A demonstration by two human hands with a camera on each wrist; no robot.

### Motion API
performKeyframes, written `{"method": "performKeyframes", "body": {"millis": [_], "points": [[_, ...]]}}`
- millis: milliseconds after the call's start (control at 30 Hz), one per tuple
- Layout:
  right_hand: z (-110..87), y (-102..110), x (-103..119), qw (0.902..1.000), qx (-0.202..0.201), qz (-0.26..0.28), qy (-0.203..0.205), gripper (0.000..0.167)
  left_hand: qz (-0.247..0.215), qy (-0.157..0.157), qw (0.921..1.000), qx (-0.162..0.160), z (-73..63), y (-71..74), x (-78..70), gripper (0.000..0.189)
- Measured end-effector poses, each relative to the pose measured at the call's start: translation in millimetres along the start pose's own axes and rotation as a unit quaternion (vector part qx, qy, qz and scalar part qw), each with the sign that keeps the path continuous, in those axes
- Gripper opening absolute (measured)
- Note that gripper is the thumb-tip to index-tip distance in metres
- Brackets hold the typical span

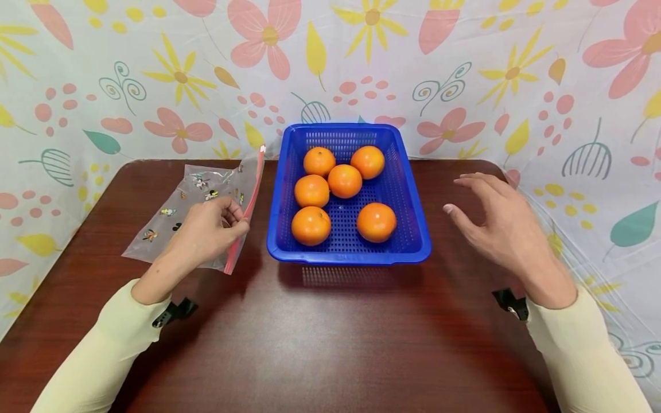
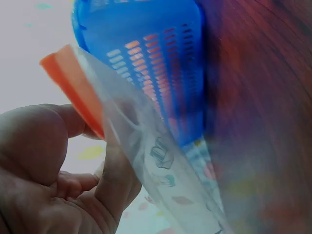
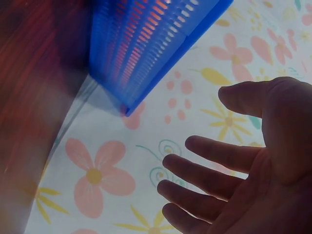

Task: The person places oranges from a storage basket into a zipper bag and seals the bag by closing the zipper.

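Note:
My left hand (image 1: 214,228) pinches the red zip edge of a clear zip bag (image 1: 164,221) printed with small cartoon figures. In the left wrist view the orange-red zip strip (image 2: 73,85) runs between thumb and fingers, and the bag's film hangs beyond it. To the right of the bag stands a blue plastic basket (image 1: 348,257) holding several oranges, among them a front right orange (image 1: 376,222) set apart from the others. My right hand (image 1: 503,223) hovers right of the basket with spread fingers and holds nothing; the right wrist view shows its palm beside the basket's wall (image 3: 146,44).
Everything stands on a dark brown wooden table (image 1: 330,332). A white cloth (image 1: 330,57) with flower and leaf prints hangs behind the table and along its sides. The basket stands close to the table's back edge.

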State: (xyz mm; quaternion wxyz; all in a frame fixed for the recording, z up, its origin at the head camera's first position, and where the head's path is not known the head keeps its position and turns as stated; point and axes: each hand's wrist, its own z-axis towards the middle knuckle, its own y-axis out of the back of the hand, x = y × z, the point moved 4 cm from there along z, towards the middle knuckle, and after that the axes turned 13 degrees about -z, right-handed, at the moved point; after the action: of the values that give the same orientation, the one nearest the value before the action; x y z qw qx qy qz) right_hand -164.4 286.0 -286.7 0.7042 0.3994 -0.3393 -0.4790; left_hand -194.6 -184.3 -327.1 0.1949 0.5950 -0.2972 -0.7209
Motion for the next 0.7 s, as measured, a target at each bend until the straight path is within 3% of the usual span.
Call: {"method": "performKeyframes", "body": {"millis": [267, 500, 700], "points": [[-2.4, 5.1, 14.7, 0.9994, 0.014, 0.028, 0.016, 0.048, 0.001, -0.034, 0.9993, -0.011, -16.5, -2.4, -24.3, 0.008], [-6.6, 9.1, 31.0, 0.9975, 0.000, 0.051, 0.049, 0.050, 0.009, -0.071, 0.9972, -0.023, -34.5, -7.9, -46.4, 0.012], [-8.9, 13.2, 47.5, 0.9953, 0.008, 0.069, 0.067, 0.048, -0.021, -0.114, 0.9930, -0.020, -49.9, -14.6, -65.6, 0.018]]}}
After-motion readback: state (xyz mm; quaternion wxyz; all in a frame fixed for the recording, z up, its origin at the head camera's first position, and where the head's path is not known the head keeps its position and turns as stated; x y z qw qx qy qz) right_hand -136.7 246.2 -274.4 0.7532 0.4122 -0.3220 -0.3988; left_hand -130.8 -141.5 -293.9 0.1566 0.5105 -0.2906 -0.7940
